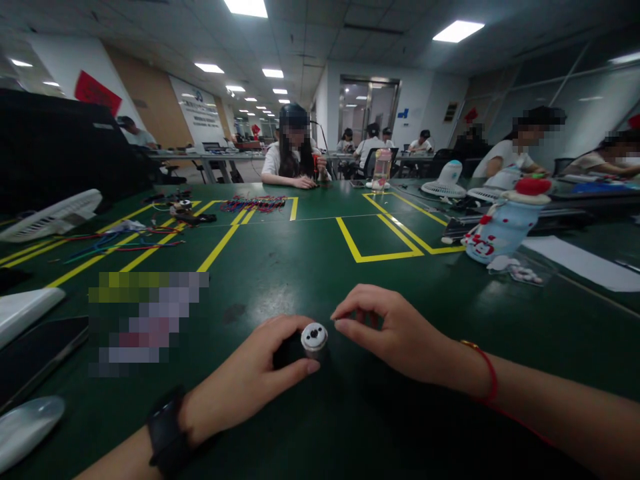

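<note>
A small silver metal cylinder, with a dark centre and small holes in its top face, stands upright on the green table. My left hand is closed round it, thumb on the near side and fingers on the far side. Just to the right, my right hand hovers with thumb and index finger pinched together, apart from the cylinder. Whatever is between those fingertips, if anything, is too small to make out. The left wrist wears a black watch, the right a red cord.
Loose wires lie in a bundle at the far left-centre. Yellow tape marks the table. A blue bottle and white paper are at right; a mouse and phone at left. A person sits opposite.
</note>
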{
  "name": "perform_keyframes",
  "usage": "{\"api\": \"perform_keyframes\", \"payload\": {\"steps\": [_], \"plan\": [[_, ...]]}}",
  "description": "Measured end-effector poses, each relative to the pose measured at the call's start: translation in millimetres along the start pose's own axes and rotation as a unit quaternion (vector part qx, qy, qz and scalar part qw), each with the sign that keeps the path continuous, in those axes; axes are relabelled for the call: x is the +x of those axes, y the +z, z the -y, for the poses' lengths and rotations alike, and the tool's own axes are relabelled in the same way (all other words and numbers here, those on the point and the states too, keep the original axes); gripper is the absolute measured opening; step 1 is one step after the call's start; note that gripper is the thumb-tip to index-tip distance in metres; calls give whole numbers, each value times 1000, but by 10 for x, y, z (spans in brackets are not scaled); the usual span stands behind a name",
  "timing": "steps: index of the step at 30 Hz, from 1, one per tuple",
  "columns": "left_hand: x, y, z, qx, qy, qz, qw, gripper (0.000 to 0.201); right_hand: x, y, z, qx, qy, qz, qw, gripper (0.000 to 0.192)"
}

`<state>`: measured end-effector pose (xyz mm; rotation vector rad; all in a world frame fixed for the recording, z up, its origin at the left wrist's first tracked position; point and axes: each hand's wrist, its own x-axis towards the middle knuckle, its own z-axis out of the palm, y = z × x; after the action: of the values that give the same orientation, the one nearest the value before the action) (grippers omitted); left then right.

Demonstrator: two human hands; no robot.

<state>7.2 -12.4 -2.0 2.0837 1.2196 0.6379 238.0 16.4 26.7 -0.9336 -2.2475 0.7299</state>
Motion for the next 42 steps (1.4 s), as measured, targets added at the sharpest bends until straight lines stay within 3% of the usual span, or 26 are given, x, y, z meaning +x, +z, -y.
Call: {"api": "perform_keyframes", "payload": {"steps": [3, 16, 21, 26, 32, 36, 39, 42], "plan": [[-8, -1, 10, 4, -8, -3, 1000, 31, -157, 12, -138, -36, 33, 52, 997, 12], [-34, 15, 56, 22, -16, -11, 1000, 35, -254, 94, -248, -55, 9, 50, 997, 15], [-34, 13, 62, 21, -12, -17, 1000, 35, -229, 18, -251, 43, 76, 20, 996, 22], [-44, -5, 47, 21, -17, -10, 1000, 37, -157, -63, -334, 182, 178, -65, 965, 20], [-37, 3, 59, 33, -22, -11, 999, 39, -136, -45, -413, 244, 209, -107, 941, 22], [-27, 5, 53, 34, -18, -11, 999, 37, -160, -37, -389, 197, 188, -74, 959, 20], [-35, 4, 51, 36, -18, -10, 999, 36, -195, -30, -328, 98, 120, 2, 988, 15], [-45, 6, 55, 36, -18, -10, 999, 36, -227, -7, -260, -5, 38, 77, 996, 18]]}}
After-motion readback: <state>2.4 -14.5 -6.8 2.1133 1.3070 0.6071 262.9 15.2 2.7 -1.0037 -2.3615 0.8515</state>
